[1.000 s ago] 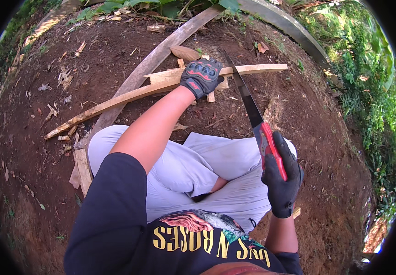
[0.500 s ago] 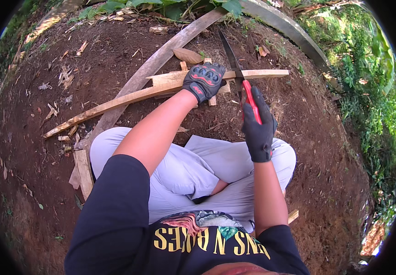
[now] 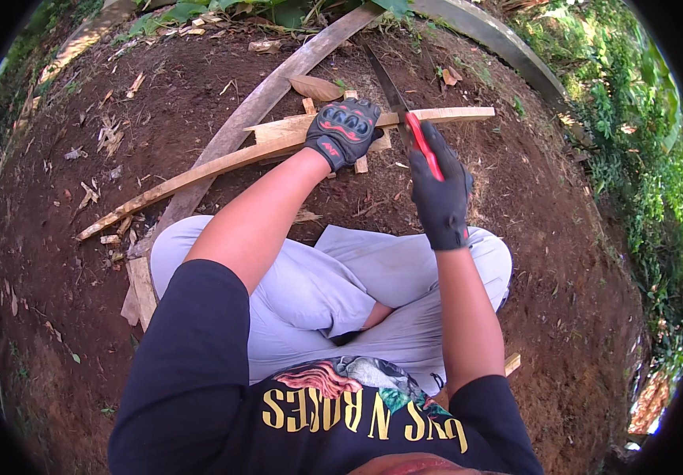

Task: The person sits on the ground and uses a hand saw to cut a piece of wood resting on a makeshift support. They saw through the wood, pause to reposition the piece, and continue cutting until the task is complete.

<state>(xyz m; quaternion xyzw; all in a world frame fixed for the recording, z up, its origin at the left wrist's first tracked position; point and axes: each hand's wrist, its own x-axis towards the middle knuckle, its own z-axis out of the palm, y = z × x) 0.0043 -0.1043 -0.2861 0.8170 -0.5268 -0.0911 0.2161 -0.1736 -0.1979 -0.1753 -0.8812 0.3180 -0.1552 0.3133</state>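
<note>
My left hand (image 3: 345,133), in a black glove with red trim and hard knuckle guards, is closed over a long, narrow wooden strip (image 3: 191,176) and bears down on it. The fingertips are partly hidden on the strip's far side. In my right hand (image 3: 441,194), also gloved in black, is the red handle of a handsaw (image 3: 387,81). Its dark blade crosses the strip just right of my left hand, with the tip pointing away from me. Under the strip lie shorter pieces of wood, among them a crosswise stick (image 3: 361,164).
A long weathered board (image 3: 235,131) runs diagonally over the brown soil beneath the strip. Beyond the saw curves a grey edging (image 3: 508,51). A dry leaf (image 3: 315,88) lies near my left hand. Another wood piece (image 3: 142,289) is by my left knee; green plants (image 3: 626,150) grow at right.
My right hand has pushed the saw forward, away from me, across the strip. My left hand keeps its place on the wood. The whole view has shifted slightly.
</note>
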